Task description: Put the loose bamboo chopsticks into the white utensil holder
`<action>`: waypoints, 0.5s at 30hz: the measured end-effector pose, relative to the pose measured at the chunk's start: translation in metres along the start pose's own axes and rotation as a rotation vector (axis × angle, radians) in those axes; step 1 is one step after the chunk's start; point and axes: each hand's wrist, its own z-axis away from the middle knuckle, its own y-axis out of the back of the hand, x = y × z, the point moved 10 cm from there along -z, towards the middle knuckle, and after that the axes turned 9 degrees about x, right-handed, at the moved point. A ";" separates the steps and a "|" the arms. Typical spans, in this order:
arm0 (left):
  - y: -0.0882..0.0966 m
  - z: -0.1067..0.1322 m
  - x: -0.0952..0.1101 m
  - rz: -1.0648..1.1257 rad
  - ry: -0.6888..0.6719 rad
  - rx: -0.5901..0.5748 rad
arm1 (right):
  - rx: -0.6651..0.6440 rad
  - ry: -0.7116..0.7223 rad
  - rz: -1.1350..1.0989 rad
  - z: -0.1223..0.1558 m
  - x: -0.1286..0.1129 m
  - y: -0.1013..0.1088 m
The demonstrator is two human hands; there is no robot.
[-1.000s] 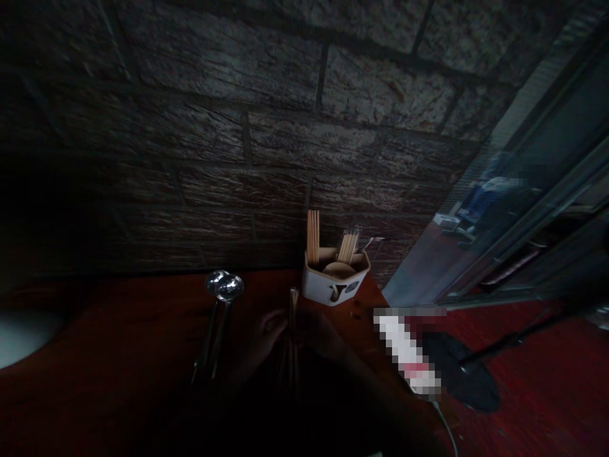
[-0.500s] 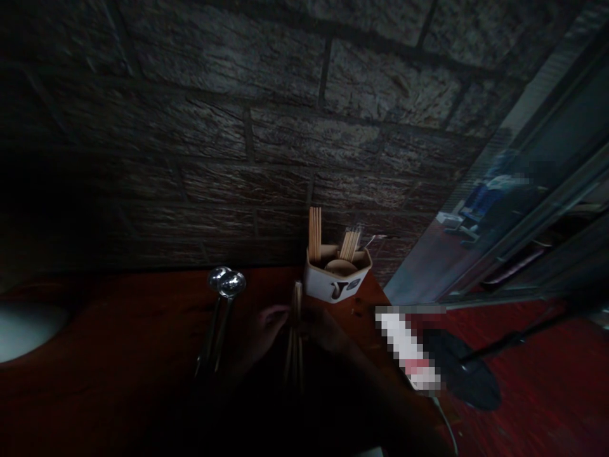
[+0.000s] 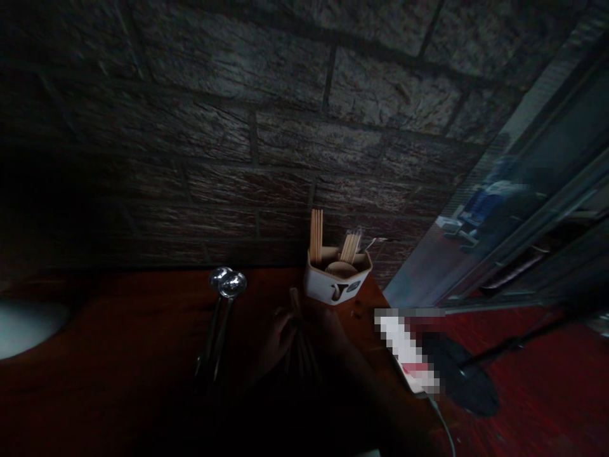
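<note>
In dim light, several thin wooden chopsticks point(image 3: 295, 303) stand bunched between my hands, their tops close together and lower ends fanned out. My left hand point(image 3: 277, 336) curls its fingers round the bundle from the left. From the other side my right hand point(image 3: 329, 329) closes on it, though its fingertips are lost in shadow. Just behind the hands is a white divided holder point(image 3: 323, 289) with a dark bird-like print. Upright chopsticks point(image 3: 316, 236) fill its left part, and a shorter batch of wrapped sticks point(image 3: 351, 246) leans in its right part.
Two shiny ladles point(image 3: 233, 285) lie side by side on the reddish wooden table point(image 3: 157, 304), left of my hands. A pale rounded object point(image 3: 28, 329) sits at the far left. A blurred white device with a cable point(image 3: 409, 355) is by the right edge. A stone-block wall point(image 3: 285, 139) rises behind.
The chopstick bundle has tilted, its top leaning slightly left and lower. Its lower ends have swung right and spread. My left fingers have shifted around it; my right hand has risen slightly.
</note>
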 end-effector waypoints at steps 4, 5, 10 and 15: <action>-0.002 0.002 0.000 0.018 0.016 -0.041 | 0.025 -0.011 -0.003 0.000 -0.002 0.017; -0.001 0.002 -0.001 0.026 0.034 -0.034 | 0.038 -0.008 -0.014 0.000 -0.004 0.022; 0.012 -0.004 -0.009 0.161 0.164 0.032 | 0.092 0.043 -0.096 -0.005 -0.026 0.052; 0.037 -0.043 0.002 0.303 0.230 0.143 | 0.253 0.079 -0.174 -0.042 -0.062 0.121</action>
